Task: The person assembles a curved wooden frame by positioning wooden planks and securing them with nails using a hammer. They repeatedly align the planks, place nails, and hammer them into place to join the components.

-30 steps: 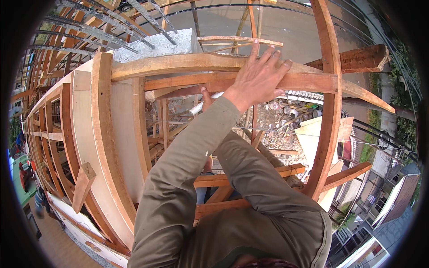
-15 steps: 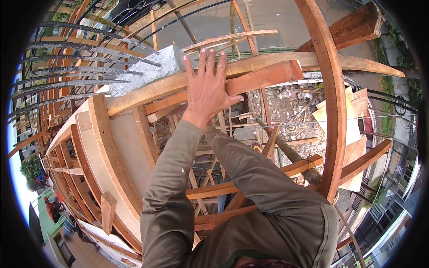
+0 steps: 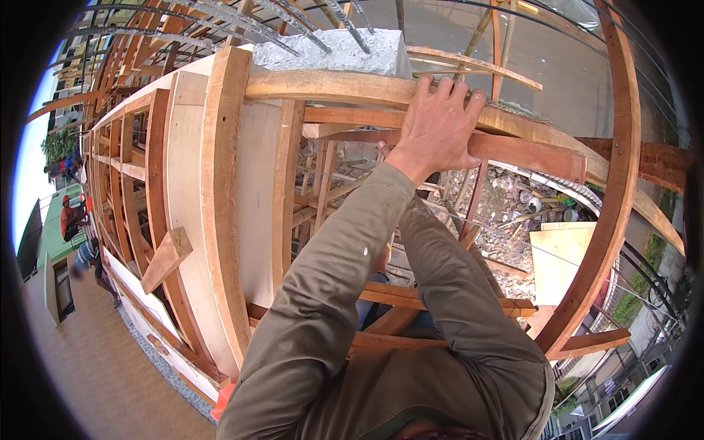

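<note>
Fingers (image 3: 449,92) curling over rail (image 3: 323,86), gripping it beside concrete block (image 3: 334,53) above formwork. Right hand hiding behind sleeve (image 3: 469,293), grip impossible to tell. Risking a slip off rounded wood, losing balance over rubble (image 3: 513,213).

No packages, labels, signs or screens visible anywhere here.
</note>
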The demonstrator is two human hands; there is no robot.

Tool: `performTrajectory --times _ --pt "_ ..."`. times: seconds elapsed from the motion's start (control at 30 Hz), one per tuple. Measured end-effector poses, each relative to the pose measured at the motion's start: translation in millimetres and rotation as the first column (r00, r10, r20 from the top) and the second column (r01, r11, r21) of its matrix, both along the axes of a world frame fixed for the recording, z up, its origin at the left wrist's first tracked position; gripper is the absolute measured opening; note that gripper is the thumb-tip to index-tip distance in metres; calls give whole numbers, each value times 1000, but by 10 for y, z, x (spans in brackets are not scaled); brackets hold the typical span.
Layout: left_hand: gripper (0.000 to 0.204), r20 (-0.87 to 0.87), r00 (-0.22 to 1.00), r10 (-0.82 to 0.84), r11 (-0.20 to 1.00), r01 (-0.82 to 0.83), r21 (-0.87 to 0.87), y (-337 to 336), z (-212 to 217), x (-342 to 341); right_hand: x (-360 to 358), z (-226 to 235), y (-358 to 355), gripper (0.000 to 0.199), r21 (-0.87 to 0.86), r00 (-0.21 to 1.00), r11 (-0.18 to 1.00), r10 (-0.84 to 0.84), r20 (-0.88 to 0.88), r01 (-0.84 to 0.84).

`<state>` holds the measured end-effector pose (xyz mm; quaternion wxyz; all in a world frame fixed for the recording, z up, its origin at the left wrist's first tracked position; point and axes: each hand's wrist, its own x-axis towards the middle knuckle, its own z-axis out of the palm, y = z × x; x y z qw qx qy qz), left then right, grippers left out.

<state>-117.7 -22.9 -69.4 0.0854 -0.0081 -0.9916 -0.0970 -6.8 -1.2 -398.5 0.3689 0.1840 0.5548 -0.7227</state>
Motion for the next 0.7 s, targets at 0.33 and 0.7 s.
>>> performTrajectory --times 0.33,0.7 --pt "76 -60 997 39 995 -44 -90 -10 -31 83 -183 150 1252 40 167 984 971 -157 -82 169" --pt "78 -13 998 60 987 -61 -150 39 -98 77 234 2221 1710 33 179 815 899 -260 -519 401"
